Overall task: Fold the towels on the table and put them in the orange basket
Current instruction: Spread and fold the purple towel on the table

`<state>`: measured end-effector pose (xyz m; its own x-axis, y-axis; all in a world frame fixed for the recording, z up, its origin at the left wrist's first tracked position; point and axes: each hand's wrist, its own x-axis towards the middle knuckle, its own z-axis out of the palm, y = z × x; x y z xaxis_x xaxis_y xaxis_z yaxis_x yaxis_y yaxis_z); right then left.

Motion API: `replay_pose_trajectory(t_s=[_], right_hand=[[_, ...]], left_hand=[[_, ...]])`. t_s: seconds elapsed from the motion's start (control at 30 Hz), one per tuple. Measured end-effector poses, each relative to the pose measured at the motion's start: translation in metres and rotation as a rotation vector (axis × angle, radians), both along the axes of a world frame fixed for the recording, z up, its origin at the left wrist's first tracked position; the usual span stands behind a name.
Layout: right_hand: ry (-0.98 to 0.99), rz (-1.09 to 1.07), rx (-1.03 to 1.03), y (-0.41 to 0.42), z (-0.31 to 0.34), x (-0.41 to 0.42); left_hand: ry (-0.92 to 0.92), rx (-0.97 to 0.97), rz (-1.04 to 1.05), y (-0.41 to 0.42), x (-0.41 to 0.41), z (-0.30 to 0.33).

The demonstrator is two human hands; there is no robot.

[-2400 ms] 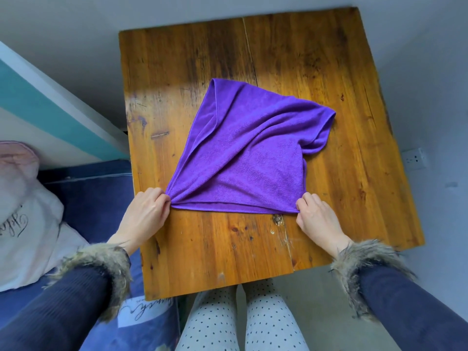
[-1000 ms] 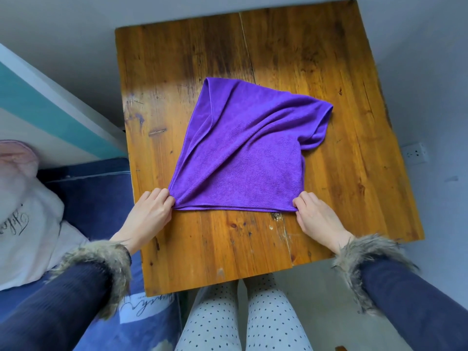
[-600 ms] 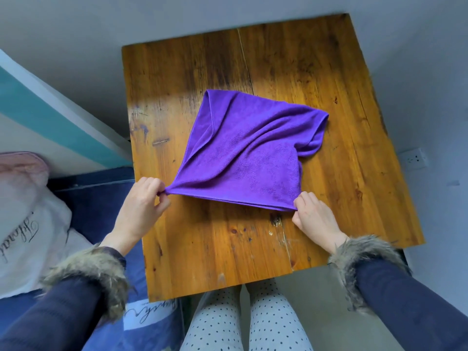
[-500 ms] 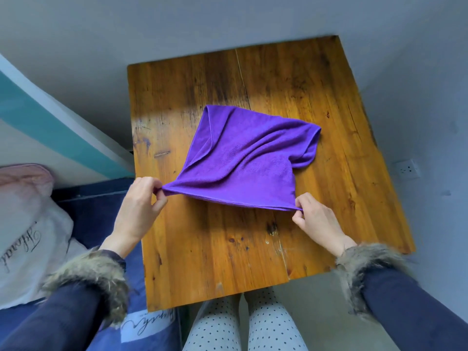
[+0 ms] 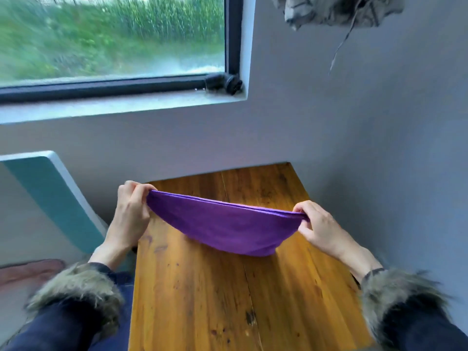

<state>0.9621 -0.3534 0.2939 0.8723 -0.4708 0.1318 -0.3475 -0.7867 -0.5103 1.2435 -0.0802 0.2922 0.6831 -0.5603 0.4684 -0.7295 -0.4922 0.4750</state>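
Observation:
A purple towel (image 5: 222, 225) hangs in the air above the wooden table (image 5: 215, 300), stretched between both hands and sagging in the middle. My left hand (image 5: 131, 211) pinches its left corner and my right hand (image 5: 316, 226) pinches its right corner. The towel's lower edge hangs close to the table top; I cannot tell whether it touches. No orange basket is in view.
The table stands against a grey wall in a corner. A window (image 5: 111, 39) with a dark frame is above it, with a dark object (image 5: 222, 83) on the sill. A teal and white board (image 5: 50, 198) leans at the left. Grey cloth (image 5: 339, 11) hangs at top right.
Both hands have lifted the towel's near edge up off the table, so the towel now hangs between them. The camera has tilted up, bringing the wall and window into view.

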Motion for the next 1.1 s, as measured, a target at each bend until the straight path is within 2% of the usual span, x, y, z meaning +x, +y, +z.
replay_pose_trajectory(t_s=[0.1, 0.3, 0.4, 0.5, 0.63, 0.7, 0.83, 0.9, 1.0, 1.1], right_hand=[[-0.104, 0.017, 0.002, -0.002, 0.023, 0.002], [-0.286, -0.186, 0.424, 0.003, 0.043, 0.021], [-0.378, -0.232, 0.531, 0.005, 0.045, 0.024], [-0.420, -0.263, 0.508, 0.006, 0.049, 0.028], [-0.407, -0.271, 0.467, 0.002, 0.054, 0.034], [-0.327, -0.220, 0.451, -0.002, 0.057, 0.036], [0.169, 0.024, 0.226, -0.003, 0.057, 0.038], [0.118, -0.025, 0.253, -0.006, 0.056, 0.041], [-0.144, -0.180, 0.356, -0.008, 0.063, 0.049], [-0.125, -0.166, 0.460, -0.011, 0.069, 0.051]], left_hand=[[0.033, -0.083, 0.015, 0.001, -0.002, 0.027], [0.301, -0.187, 0.153, 0.005, -0.007, 0.041], [0.301, -0.210, 0.140, 0.013, -0.009, 0.045], [0.268, -0.209, 0.108, 0.021, -0.013, 0.050], [0.197, -0.110, 0.038, 0.033, -0.015, 0.052], [0.147, -0.035, 0.007, 0.039, -0.014, 0.052], [0.155, 0.016, 0.009, 0.045, -0.011, 0.047], [0.242, -0.047, 0.085, 0.042, -0.011, 0.042], [0.388, -0.170, 0.170, 0.035, -0.011, 0.041], [0.402, -0.175, 0.148, 0.033, -0.009, 0.044]])
